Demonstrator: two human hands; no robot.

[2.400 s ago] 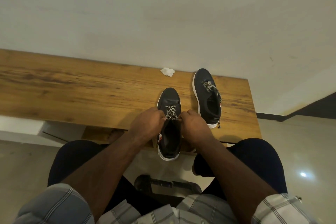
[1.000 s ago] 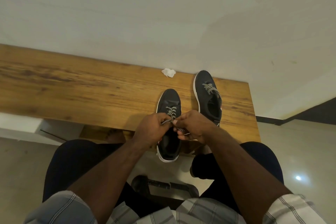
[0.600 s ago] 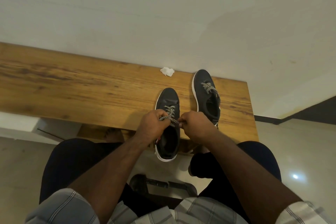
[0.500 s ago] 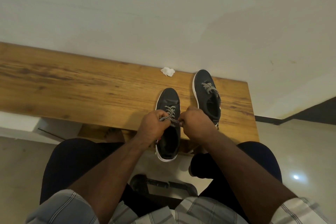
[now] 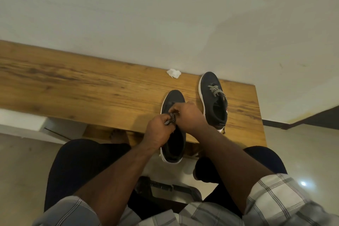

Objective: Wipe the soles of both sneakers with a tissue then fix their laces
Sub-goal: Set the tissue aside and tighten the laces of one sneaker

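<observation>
Two dark sneakers with white soles stand upright on the wooden table (image 5: 91,90), toes away from me. The left sneaker (image 5: 173,145) hangs its heel over the near edge. My left hand (image 5: 159,130) and my right hand (image 5: 189,115) meet over its tongue, both pinching its black-and-white speckled lace (image 5: 170,118). The right sneaker (image 5: 213,97) sits farther back with its lace crossed on top. A crumpled white tissue (image 5: 173,73) lies at the table's far edge by the wall.
A plain wall rises right behind the table. The table's right end is just past the right sneaker. My knees in dark trousers sit below the near edge, with a black chair base on the tiled floor between them.
My hands have come together over the left sneaker, the right hand moving up and left across the tongue. The stretch of lace held taut between them is now bunched in my fingers.
</observation>
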